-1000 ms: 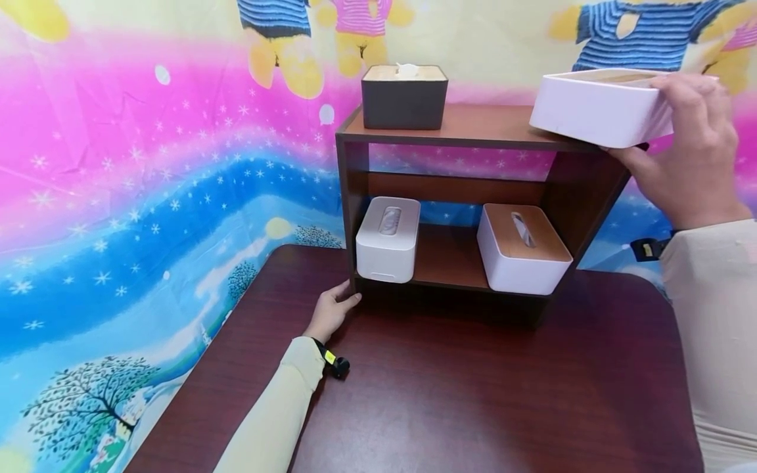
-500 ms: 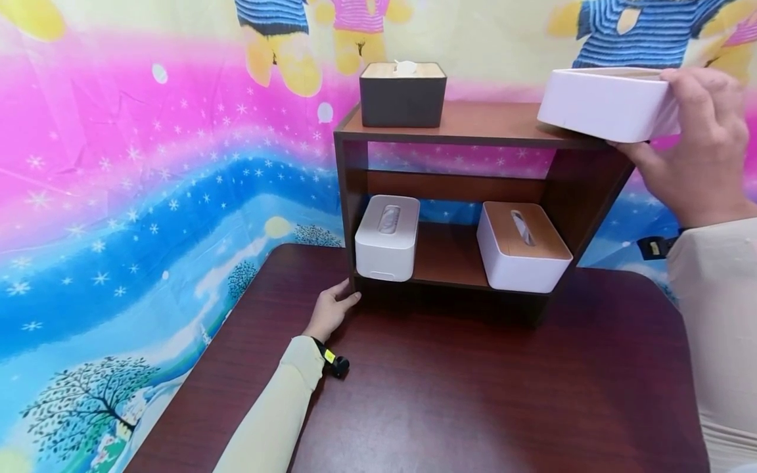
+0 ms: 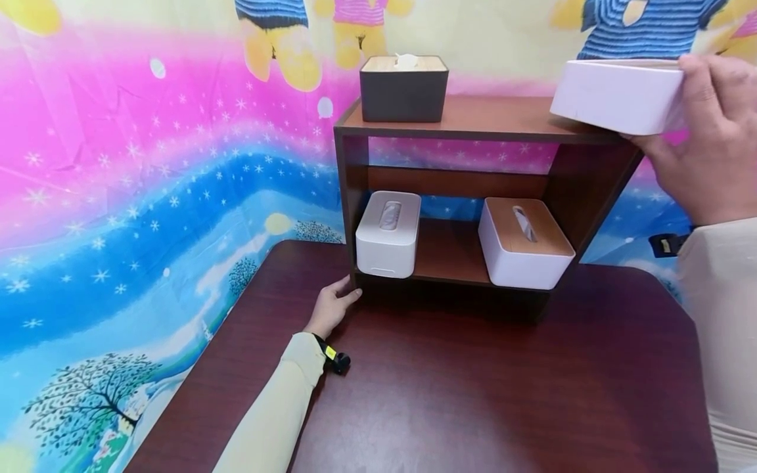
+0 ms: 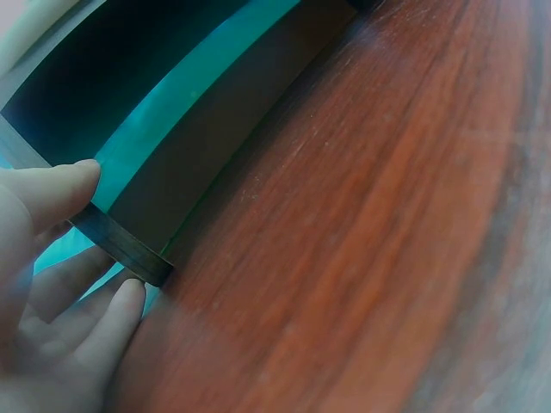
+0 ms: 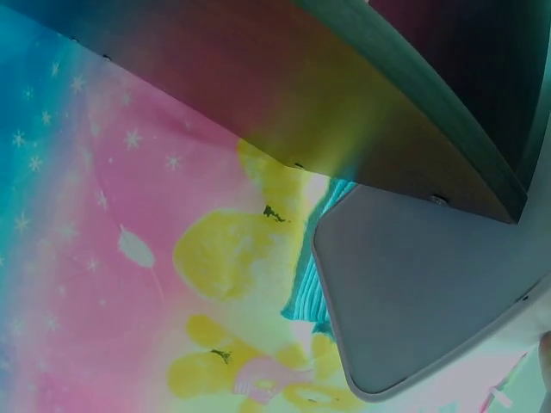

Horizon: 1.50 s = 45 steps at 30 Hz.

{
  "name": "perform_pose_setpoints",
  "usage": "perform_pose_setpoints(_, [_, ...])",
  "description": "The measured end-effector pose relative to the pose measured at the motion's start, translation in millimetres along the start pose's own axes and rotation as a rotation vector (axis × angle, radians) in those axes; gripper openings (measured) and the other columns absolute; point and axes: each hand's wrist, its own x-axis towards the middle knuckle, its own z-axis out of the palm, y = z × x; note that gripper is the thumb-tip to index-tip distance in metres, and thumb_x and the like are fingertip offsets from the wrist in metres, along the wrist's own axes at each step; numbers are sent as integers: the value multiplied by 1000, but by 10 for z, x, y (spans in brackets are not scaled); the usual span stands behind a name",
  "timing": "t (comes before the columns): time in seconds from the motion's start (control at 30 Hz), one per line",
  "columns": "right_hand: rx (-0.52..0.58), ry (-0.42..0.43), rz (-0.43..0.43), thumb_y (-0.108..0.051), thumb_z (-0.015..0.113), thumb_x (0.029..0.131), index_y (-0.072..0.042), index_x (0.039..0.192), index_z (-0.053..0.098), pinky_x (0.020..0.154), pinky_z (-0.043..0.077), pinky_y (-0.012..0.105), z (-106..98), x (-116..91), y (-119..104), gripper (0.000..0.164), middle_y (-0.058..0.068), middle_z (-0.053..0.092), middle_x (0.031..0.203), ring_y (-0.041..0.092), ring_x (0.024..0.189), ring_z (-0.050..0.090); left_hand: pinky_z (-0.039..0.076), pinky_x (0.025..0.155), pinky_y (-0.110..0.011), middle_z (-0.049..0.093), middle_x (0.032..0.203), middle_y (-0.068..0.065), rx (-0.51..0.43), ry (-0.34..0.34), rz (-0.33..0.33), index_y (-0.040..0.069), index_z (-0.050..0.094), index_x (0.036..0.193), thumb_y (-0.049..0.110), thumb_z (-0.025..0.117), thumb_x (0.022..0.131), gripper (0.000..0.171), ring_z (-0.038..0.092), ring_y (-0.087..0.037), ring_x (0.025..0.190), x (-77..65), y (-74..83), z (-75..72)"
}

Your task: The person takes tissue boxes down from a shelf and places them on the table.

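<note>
At the upper right of the head view, my right hand [image 3: 718, 141] grips a white tissue box [image 3: 618, 95], fingers over its rim and thumb below. That box overhangs the right end of the shelf top; its flat underside [image 5: 422, 275] fills much of the right wrist view. My left hand [image 3: 331, 305] holds the foot of the left side panel of the small brown shelf [image 3: 503, 115]. The left wrist view has the thumb [image 4: 65, 189] on one face of the panel's edge [image 4: 125, 245] and fingers on the other. The wrists wear black straps.
A black tissue box [image 3: 404, 92] stands on the shelf top at left. On the lower board sit a plain white tissue box [image 3: 387, 246] and a white one with a wooden lid [image 3: 526, 243]. The dark table [image 3: 449, 394] meets a printed backdrop [image 3: 160, 217].
My right hand has carried the white tissue box to the right, farther over the shelf's right end. The left hand keeps its hold on the panel. The head view has shifted slightly.
</note>
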Motion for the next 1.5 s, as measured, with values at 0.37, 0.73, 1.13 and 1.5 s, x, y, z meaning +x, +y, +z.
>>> perform_pose_setpoints(0.37, [41, -7, 88, -18, 52, 89, -26, 140, 27, 102, 21, 39, -36, -3, 16, 58, 4, 28, 139, 17, 126, 23, 36, 94, -37, 52, 122, 7, -4, 17, -8, 31, 52, 125, 25, 65, 82, 46, 40, -11, 119, 34, 42, 20])
perform_pose_setpoints(0.73, [95, 47, 93, -16, 55, 86, -29, 138, 32, 99, 26, 41, 49, -34, 158, 59, 2, 32, 138, 13, 124, 26, 35, 95, -40, 50, 126, 5, 9, 9, -15, 31, 50, 126, 32, 65, 81, 48, 37, -14, 121, 26, 28, 17])
perform_pose_setpoints(1.13, [97, 52, 112, -10, 61, 82, -20, 135, 39, 98, 26, 43, 54, -63, 246, 57, 3, 36, 136, 17, 124, 31, 34, 95, -38, 50, 125, 7, 17, 18, -31, 32, 50, 126, 30, 66, 81, 48, 37, -12, 121, 11, 11, 0])
perform_pose_setpoints(1.5, [119, 45, 160, -13, 61, 82, -24, 134, 40, 97, 25, 48, 50, -152, 334, 58, 2, 37, 136, 19, 125, 30, 34, 95, -37, 51, 124, 7, 1, 25, -33, 31, 52, 125, 28, 66, 81, 46, 38, -11, 120, -4, 40, 4])
